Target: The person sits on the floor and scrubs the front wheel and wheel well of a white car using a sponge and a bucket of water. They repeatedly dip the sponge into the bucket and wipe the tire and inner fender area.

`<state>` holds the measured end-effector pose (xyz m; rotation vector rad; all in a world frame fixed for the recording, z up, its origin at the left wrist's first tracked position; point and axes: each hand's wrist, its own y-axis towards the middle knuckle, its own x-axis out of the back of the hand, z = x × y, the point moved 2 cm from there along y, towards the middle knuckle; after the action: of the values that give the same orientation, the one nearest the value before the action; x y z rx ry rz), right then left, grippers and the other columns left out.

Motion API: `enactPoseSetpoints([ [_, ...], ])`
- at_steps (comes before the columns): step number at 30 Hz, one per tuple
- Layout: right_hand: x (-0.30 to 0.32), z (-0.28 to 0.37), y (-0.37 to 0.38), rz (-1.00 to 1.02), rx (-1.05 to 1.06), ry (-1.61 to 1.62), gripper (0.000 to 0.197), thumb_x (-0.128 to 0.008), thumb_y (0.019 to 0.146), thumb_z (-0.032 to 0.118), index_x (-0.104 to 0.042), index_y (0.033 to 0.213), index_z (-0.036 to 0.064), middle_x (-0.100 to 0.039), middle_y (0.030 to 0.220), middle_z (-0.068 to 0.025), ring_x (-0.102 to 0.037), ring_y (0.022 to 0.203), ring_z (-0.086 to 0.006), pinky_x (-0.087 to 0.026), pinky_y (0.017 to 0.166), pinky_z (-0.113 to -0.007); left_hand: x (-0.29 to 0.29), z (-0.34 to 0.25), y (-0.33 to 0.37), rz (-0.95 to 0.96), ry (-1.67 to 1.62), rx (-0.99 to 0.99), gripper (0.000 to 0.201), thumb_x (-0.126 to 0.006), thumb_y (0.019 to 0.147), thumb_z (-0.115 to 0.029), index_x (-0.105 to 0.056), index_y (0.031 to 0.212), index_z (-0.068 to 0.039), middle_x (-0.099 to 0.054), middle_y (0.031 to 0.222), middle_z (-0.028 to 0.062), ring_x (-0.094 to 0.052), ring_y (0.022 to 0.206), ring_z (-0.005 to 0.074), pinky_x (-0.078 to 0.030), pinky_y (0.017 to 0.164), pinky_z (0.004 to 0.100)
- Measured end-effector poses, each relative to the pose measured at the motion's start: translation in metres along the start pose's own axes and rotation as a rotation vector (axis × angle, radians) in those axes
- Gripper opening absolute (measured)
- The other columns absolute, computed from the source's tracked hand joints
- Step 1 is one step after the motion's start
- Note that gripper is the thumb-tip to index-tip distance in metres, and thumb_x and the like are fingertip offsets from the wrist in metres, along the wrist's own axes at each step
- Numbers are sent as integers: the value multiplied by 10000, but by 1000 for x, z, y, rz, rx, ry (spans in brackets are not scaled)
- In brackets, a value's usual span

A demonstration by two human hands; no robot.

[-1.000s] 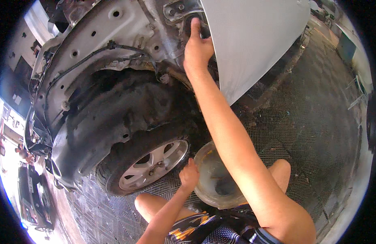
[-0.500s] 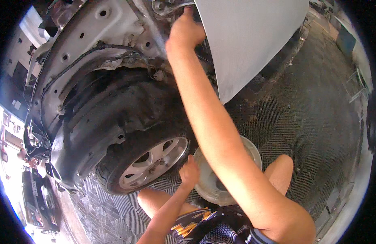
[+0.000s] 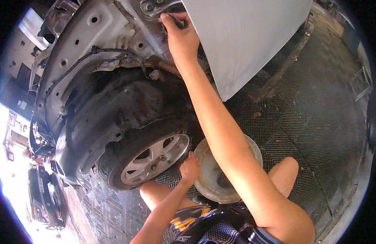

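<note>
My right arm reaches up to the gap between the grey car body (image 3: 114, 30) and a light-grey door panel (image 3: 244, 40). There my right hand (image 3: 183, 40) is closed, with a small dark piece (image 3: 177, 21) between thumb and fingers; its kind is unclear. Some of the fingers are hidden near the panel's edge. My left hand (image 3: 190, 170) is low down, curled closed beside the left rim of a round pale tub (image 3: 200, 185). Whatever it may hold is hidden. The tub stands on the floor between my knees, partly covered by my right arm.
A wheel with a silver rim (image 3: 155, 160) sits under the black wheel-arch liner (image 3: 131, 97), left of my hands. A wiring harness (image 3: 76, 65) runs along the bare body. Ridged dark tiles (image 3: 289, 126) cover the floor. A dark car (image 3: 41, 195) stands far left.
My right hand has shifted slightly left and down and turned, so the thumb and the dark piece now show. My left hand stays near the tub rim. The whole view has shifted slightly.
</note>
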<state>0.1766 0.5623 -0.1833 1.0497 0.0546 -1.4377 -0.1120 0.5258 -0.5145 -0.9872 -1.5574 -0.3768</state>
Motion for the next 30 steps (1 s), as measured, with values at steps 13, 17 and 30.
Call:
enactPoseSetpoints([
  [13,305,6,-266,1533,-1264,-955,264,-682,919,227,-724,1098,38,-764,1015,-133,-723,863,-330,-551,764,-459,3,4,-2,31,-33,22,288,-590,976,-244,-457,1170,-79,-732,938,248,-728,886,444,-573,772,573],
  [17,401,-67,-359,1826,-1220,-1525,364,-681,912,292,-742,1196,72,-734,1188,-148,-727,1021,-309,-579,847,-515,-4,11,-2,-25,-46,-29,285,-594,975,-229,-458,1171,-72,-735,928,237,-734,872,429,-579,752,562],
  [30,208,16,-209,641,-44,-1050,164,-562,965,26,-623,1117,27,-661,1037,-233,-640,941,-453,-524,774,-506,-7,8,-7,-104,-92,-58,388,-605,936,-174,-481,1285,-58,-732,886,219,-728,816,430,-581,716,548],
])
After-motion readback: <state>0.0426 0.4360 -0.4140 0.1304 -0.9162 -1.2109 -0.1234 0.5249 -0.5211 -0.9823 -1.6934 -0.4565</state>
